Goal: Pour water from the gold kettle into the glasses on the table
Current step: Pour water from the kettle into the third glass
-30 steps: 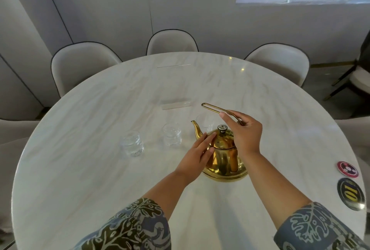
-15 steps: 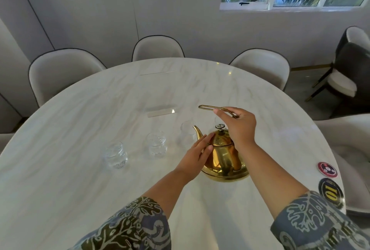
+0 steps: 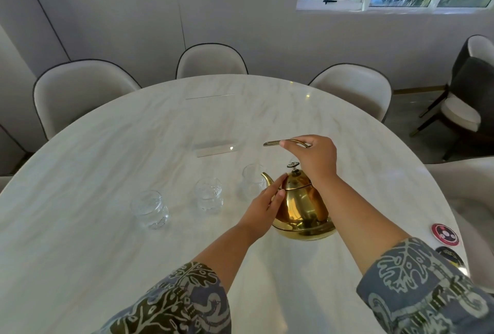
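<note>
The gold kettle [image 3: 300, 205] stands upright on the white marble table [image 3: 93, 168], spout pointing left. My right hand [image 3: 315, 157] grips its raised wire handle above the lid knob. My left hand [image 3: 263, 208] rests flat against the kettle's left side, fingers extended just under the spout. Three clear glasses stand in a row left of the kettle: the nearest glass [image 3: 252, 182] by the spout, a middle glass [image 3: 208, 196], and a far-left glass [image 3: 150, 209]. Whether they hold water I cannot tell.
A clear acrylic stand [image 3: 215, 148] sits behind the glasses. Two round coasters [image 3: 445, 234] lie at the table's right edge. Pale chairs [image 3: 80, 93] ring the far side, and a dark chair [image 3: 470, 93] stands at the right by the wall.
The view has shifted, so the table and glasses sit further right and lower in frame. Both hands keep the same hold on the kettle, which stays on the table.
</note>
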